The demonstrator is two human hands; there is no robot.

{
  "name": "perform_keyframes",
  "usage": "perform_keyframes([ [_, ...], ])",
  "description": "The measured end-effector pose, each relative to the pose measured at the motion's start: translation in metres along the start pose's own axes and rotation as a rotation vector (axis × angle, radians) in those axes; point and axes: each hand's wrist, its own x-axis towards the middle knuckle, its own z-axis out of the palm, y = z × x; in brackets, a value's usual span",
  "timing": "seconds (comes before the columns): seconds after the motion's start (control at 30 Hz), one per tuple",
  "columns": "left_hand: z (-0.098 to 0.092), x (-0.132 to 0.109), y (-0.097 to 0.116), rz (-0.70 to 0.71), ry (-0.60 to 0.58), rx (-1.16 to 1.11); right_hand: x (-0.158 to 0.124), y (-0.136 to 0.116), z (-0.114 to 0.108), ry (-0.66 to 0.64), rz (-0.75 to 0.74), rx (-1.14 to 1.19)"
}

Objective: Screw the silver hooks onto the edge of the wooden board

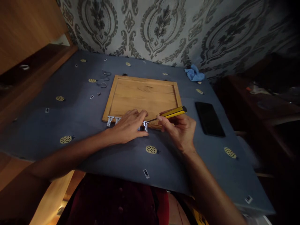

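A framed wooden board (142, 95) lies flat on the cloth-covered table. Small silvery metal brackets (109, 120) sit along its near edge, partly covered by my left hand. My left hand (128, 126) rests over that edge, its thumb and forefinger closed around another metal bracket (146, 126). In my right hand (181, 129) is a screwdriver (173, 112) with a yellow and black handle, gripped in the fingers. Its thin shaft slants down to the left, and its tip meets the bracket beside my left fingers. Whether the tip sits in a screw is too small to tell.
Several metal hooks (102, 84) and small dark bits (98, 93) lie left of the board. A black phone (209, 118) rests at the right. Behind it is a crumpled blue cloth (194, 73). Patterned wallpaper (161, 28) borders the back; a wooden cabinet (30, 28) stands left.
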Motion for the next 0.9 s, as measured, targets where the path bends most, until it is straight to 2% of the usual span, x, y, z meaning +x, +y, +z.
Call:
perform_keyframes([
  [0.13,0.0,0.0,0.0,-0.006,-0.004,0.009,0.001,-0.002,-0.004,-0.031,-0.038,-0.097],
  [0.33,0.0,-0.001,0.0,0.008,-0.002,0.006,0.002,-0.008,-0.004,-0.113,-0.031,0.038],
  [0.53,0.0,-0.001,0.0,0.011,0.007,-0.008,0.006,-0.008,-0.011,-0.203,-0.086,0.006],
  [0.9,-0.001,-0.001,0.001,0.007,-0.001,-0.013,0.006,-0.01,-0.012,-0.193,-0.112,-0.035],
])
